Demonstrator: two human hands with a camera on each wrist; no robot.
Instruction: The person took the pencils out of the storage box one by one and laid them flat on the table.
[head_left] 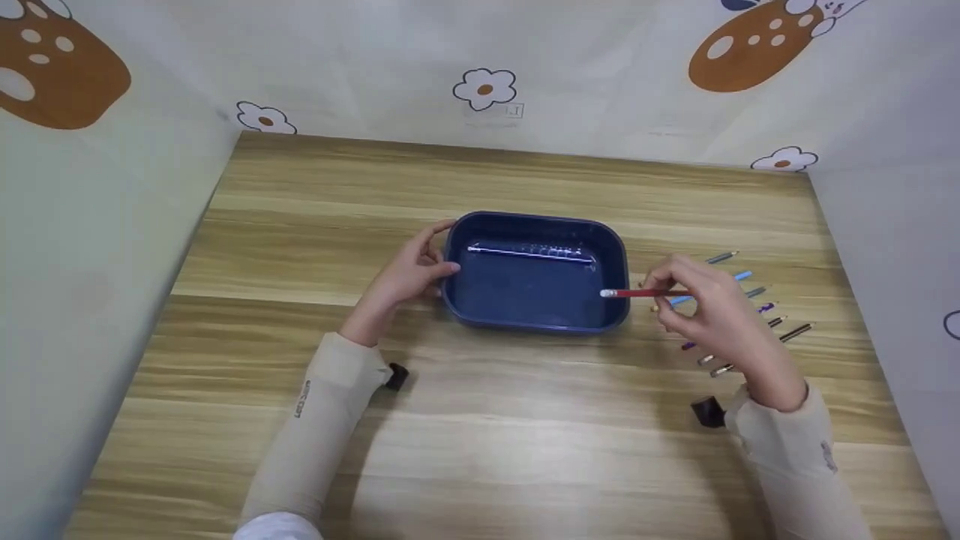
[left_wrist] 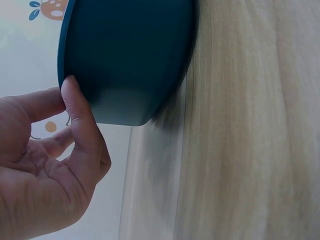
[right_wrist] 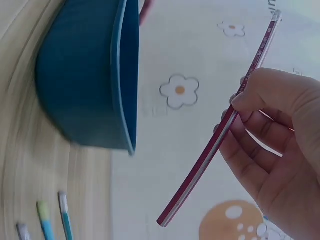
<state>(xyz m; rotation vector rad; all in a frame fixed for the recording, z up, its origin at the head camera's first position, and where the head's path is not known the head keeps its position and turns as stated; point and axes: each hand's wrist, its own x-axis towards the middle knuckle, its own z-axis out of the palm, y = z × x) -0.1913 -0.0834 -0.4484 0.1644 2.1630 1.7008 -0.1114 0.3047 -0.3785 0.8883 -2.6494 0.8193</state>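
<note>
A dark blue rectangular bin (head_left: 525, 289) with rounded corners stands on the table, nothing lying inside it. My left hand (head_left: 409, 274) grips the bin's left end, thumb at the rim. The left wrist view shows the thumb and fingers pinching the bin's wall (left_wrist: 130, 55). Between thumb and fingertips my right hand (head_left: 712, 300) holds a red pencil (head_left: 641, 293). Its white eraser end points left, over the right rim of the bin. In the right wrist view the pencil (right_wrist: 195, 172) slants, its flat unsharpened end low.
Several pencils and pens lie side by side to the right of the bin, partly under my right hand; one is a black pencil (head_left: 796, 332), another light blue (head_left: 742, 276). Patterned white sheets (head_left: 570, 97) wall in the wooden table (head_left: 480, 442) at the back and sides.
</note>
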